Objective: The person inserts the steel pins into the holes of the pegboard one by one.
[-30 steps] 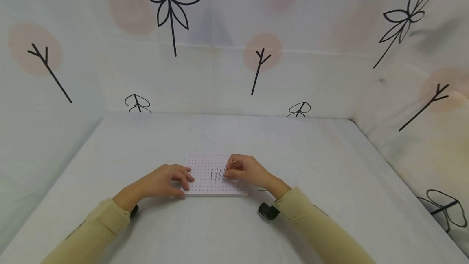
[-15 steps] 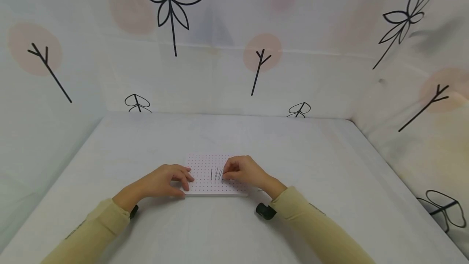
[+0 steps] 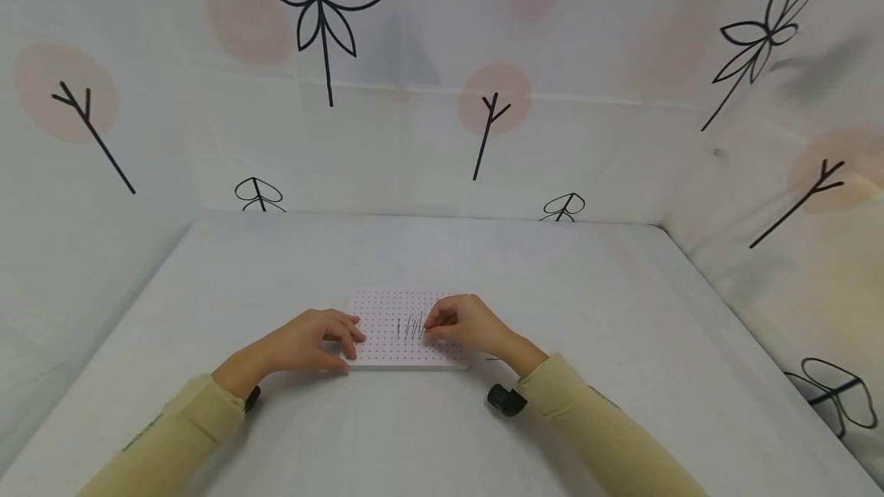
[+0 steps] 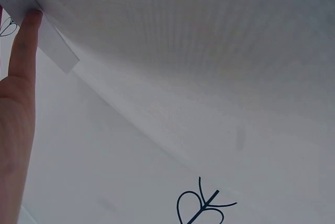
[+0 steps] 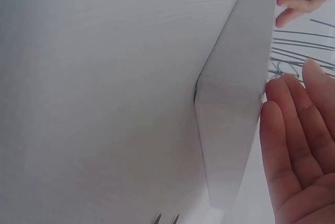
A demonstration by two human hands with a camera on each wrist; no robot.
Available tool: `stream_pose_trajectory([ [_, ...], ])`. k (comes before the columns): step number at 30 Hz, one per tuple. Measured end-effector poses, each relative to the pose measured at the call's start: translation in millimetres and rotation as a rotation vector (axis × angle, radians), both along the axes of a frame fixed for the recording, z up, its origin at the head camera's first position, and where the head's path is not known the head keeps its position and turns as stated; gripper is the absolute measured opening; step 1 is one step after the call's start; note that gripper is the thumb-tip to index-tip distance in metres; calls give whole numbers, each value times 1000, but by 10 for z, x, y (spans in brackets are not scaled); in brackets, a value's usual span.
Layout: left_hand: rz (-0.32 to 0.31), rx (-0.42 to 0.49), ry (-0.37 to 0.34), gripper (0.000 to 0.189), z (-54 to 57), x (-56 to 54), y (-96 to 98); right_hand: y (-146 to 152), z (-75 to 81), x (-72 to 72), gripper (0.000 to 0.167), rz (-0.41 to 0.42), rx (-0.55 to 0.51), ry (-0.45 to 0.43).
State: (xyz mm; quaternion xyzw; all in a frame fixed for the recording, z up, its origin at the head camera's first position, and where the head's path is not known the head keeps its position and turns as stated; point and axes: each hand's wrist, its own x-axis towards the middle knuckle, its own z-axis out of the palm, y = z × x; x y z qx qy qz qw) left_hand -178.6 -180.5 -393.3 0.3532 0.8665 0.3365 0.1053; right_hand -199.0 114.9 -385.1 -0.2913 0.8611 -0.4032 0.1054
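A white board with a grid of small pinkish dots lies on the table. Several thin dark sticks stand in a row near its middle. My left hand rests at the board's left edge, fingers spread; in the left wrist view its thumb touches the board's side. Beside the rightmost stick is my right hand, its thumb and index finger slightly apart. In the right wrist view that hand has its fingers fairly straight, tips at the board's edge, close to the sticks.
A thin dark object lies right of the board, partly hidden by the right wrist. Two pointed tips show at the bottom of the right wrist view. White cloth covers the table, and patterned cloth walls enclose it.
My right hand shifts slightly left, then back right, away from the rightmost stick, which now shows more fully; its thumb and index finger have parted. The left hand has not moved.
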Motion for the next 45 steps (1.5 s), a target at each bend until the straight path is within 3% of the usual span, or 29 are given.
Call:
stream_pose_trajectory([
  [21,-11,1,3,16,-7,-18,-4,288,-14,64,6,-29,23,31],
  [29,-46,36,77,15,-40,-25,-7,407,-5,79,6,-38,20,42],
  [36,-7,-5,5,15,4,-12,-3,495,-12,96,7,-57,21,43],
  [45,-7,-9,7,16,8,-8,-1,634,-46,99,7,-63,53,66],
])
